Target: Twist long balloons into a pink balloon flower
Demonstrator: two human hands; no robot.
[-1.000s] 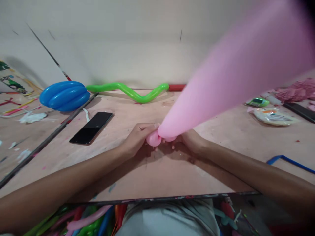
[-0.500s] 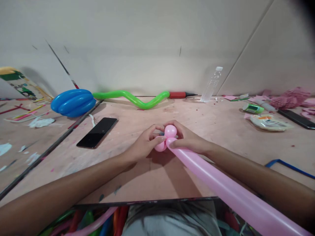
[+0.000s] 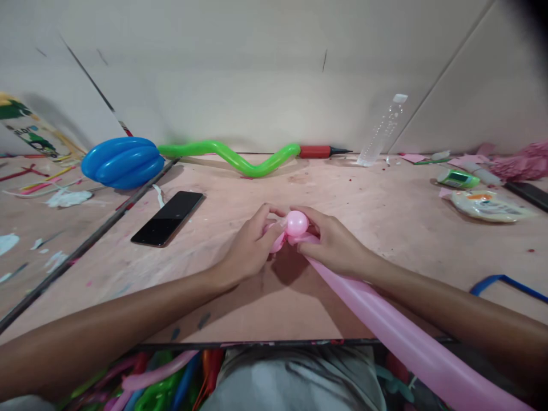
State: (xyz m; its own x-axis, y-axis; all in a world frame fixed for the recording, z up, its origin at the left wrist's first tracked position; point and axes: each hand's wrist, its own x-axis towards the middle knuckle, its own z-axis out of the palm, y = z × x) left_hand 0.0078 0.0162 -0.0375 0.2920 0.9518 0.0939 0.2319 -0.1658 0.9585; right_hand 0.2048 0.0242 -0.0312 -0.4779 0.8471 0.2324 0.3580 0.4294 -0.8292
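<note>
Hands (image 3: 248,245) (image 3: 342,245) grip a pink balloon (image 3: 385,317) over a stained table (image 3: 244,197) beside a pale wall (image 3: 240,85).

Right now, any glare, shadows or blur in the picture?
Head view: glints on the blue balloon and pink balloon; a shadow on the table between the left hand and right hand; a dark blur in the top right corner.

The left grip (image 3: 254,242) and right grip (image 3: 338,242) are partly hiding the small round pink balloon bubbles (image 3: 297,223); the long pink balloon tail (image 3: 394,330) is running out of frame beyond the near edge of the counter (image 3: 240,200), which is partly covering multicoloured balloons (image 3: 158,377).
</note>
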